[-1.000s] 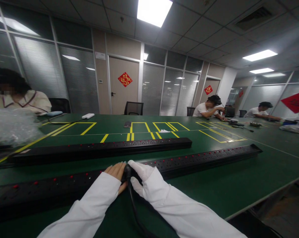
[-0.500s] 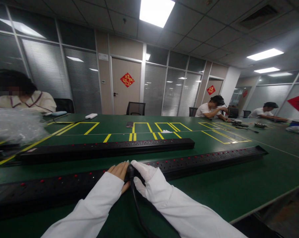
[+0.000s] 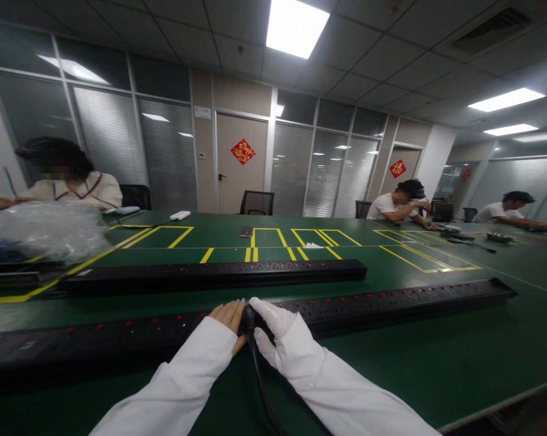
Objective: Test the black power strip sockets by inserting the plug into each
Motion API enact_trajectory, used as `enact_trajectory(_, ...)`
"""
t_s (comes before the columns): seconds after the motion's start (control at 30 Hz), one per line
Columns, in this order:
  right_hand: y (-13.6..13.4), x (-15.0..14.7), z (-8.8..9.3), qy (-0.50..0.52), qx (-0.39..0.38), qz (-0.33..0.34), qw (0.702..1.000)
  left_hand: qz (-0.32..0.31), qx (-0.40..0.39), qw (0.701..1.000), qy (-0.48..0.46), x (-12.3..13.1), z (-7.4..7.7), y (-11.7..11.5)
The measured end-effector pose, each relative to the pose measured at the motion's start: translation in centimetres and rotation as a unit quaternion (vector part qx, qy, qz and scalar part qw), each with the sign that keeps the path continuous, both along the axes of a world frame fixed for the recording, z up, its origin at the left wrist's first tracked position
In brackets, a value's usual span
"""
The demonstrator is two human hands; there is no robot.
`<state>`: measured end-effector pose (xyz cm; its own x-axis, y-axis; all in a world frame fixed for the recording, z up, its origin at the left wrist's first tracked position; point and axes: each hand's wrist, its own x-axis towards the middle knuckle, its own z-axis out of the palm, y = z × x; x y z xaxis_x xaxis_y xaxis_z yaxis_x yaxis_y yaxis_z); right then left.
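A long black power strip (image 3: 391, 301) with a row of red marks lies across the green table in front of me. My left hand (image 3: 230, 318) is bare and bent over the strip's middle, fingers on top and thumb at the near side. My right hand (image 3: 273, 321), in a white glove, is closed at a black plug (image 3: 248, 316), its fingers and thumb beside it. The plug sits between both hands, against the strip; its contact with a socket is hidden. A black cable (image 3: 261, 381) runs from it toward me.
A second black power strip (image 3: 228, 274) lies beyond, roughly parallel. Crumpled clear plastic (image 3: 51, 230) is at the left, near a seated person (image 3: 74, 181). Yellow tape outlines (image 3: 268, 230) mark the table (image 3: 437, 363). Two more people sit at the far right.
The whole view has shifted slightly, so the strips and both hands appear a little farther right and lower. The hands keep the same hold around the plug and strip.
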<state>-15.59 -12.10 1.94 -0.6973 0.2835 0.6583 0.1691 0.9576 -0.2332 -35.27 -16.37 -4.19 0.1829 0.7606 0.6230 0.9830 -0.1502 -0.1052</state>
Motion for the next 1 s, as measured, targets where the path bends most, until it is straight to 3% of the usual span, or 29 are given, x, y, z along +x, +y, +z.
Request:
enact_trajectory(0.4,0.7,-0.4,-1.0,0.026,0.019,0.009,0.999,0.012,-0.007,1.000,0.008,-0.1,-0.2,0.1)
enact_trajectory(1.0,-0.1,-0.4,-0.5,0.026,0.049,-0.027,0.998,0.030,-0.004,0.999,0.019,-0.1,-0.7,0.3)
